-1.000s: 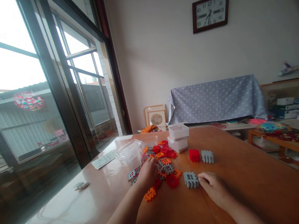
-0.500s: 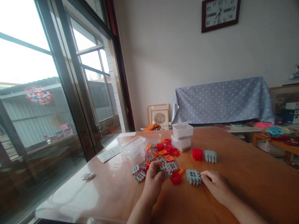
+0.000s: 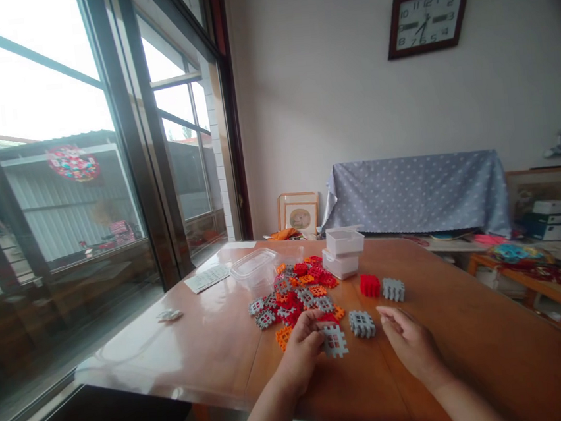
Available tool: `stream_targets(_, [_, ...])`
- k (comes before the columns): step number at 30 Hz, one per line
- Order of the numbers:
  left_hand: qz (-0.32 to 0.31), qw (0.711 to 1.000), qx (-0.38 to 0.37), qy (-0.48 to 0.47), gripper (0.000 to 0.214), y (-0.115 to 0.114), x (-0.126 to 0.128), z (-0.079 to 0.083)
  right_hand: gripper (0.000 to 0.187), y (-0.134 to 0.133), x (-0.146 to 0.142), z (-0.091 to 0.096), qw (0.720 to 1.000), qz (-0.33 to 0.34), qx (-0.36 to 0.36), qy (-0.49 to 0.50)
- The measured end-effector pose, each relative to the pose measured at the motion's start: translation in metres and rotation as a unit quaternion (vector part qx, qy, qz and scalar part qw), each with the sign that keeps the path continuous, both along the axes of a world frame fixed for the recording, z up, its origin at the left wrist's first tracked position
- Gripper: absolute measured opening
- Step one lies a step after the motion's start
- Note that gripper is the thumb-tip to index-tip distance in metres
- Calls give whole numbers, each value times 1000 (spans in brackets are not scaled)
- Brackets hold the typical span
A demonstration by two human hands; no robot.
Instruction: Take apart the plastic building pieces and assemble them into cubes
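Note:
My left hand (image 3: 303,347) pinches a flat grey notched building tile (image 3: 335,341) by its left edge, holding it over the table in front of the pile. Red, orange and grey tiles (image 3: 293,298) lie heaped just beyond that hand. To the right of the held tile, a stack of grey tiles (image 3: 362,324) sits on the table. My right hand (image 3: 409,340) is beside that stack, a small gap away, its fingers curled together with nothing visible in them. Farther back stand a red tile stack (image 3: 370,286) and another grey stack (image 3: 394,289).
Two white boxes (image 3: 343,254), one on the other, stand behind the pile. A clear plastic container (image 3: 254,269) and a printed sheet (image 3: 208,279) lie at the back left. Some small pale pieces (image 3: 169,315) rest near the window side of the wooden table (image 3: 461,332).
My left hand has drawn a grey tile out of the pile, toward me and to the right. My right hand has come slightly away from the near grey stack. The view has shifted a little.

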State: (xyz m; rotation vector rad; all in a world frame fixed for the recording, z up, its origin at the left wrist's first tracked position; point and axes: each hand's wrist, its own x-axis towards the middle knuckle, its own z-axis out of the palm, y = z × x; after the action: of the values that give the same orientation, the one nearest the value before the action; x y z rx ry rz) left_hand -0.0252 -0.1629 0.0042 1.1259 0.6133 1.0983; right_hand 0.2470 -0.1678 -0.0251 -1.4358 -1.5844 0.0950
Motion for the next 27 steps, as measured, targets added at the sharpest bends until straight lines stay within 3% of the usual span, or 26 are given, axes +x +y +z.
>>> stream_targets(3, [-9,1000,-8,11,48,-3,1,3,35,-17,-18,14,1000,28,8,-1])
stream_targets(6, [-19,1000,-13,12,51,-5,2,7,41,-41,-47,24,993,111,-41,-19])
stream_targets(9, [-26,999,-11,17,52,-6,1,8,59,-60,-75,23,985,155,-45,-62])
stream_targets(12, [-34,999,-8,13,53,-6,1,8,68,-65,-92,14,986,146,-31,-75])
stream_targets(18, [-42,999,-13,8,54,-5,2,4,42,-58,-98,8,992,116,-26,-48])
stream_targets(23, [-62,998,-2,-1,52,-3,2,-1,60,-64,-100,12,992,113,-20,-57])
stream_targets(27, [-60,998,7,5,52,-2,1,-1,54,-64,-102,10,994,83,-10,-66])
